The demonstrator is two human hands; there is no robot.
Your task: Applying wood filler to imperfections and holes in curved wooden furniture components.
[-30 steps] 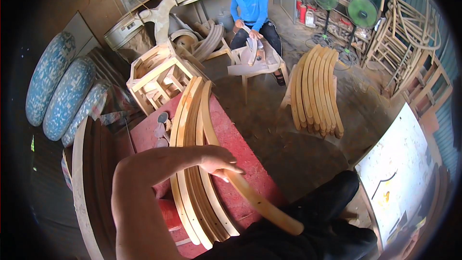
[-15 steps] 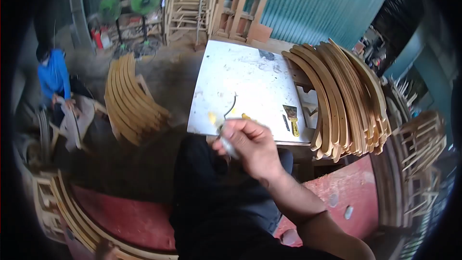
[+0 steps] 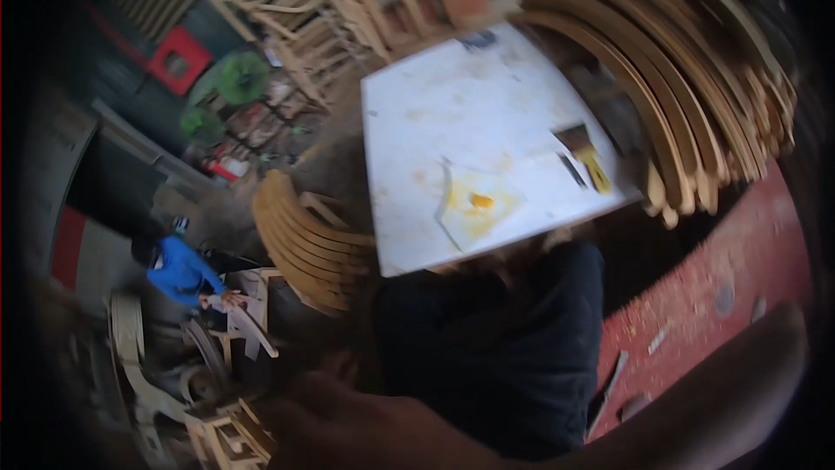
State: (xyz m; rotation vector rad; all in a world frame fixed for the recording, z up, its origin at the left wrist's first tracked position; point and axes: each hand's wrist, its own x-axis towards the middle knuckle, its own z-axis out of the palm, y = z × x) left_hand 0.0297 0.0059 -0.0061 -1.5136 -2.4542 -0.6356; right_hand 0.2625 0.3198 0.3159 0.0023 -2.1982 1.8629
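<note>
- The person's right hand point(image 3: 348, 418) stretches from the lower right toward the lower left; it is dark and blurred, so I cannot tell whether its fingers are clenched or grasp something.
- The left hand is out of sight, so I cannot tell its state.
- The angular frame of pale wood point(image 3: 228, 440) lies at the lower left, nearest to the right hand.
- Beyond the knees stands the white flat-topped table point(image 3: 417, 122), bearing a small orange-yellow lump point(image 3: 479, 201) and a yellow-handled scraper point(image 3: 595, 172).
- Curved brown wooden slats point(image 3: 661, 61) are stacked at the right.
- A co-worker in a blue top point(image 3: 181, 270) bends over a pale curved piece point(image 3: 253, 327).
</note>
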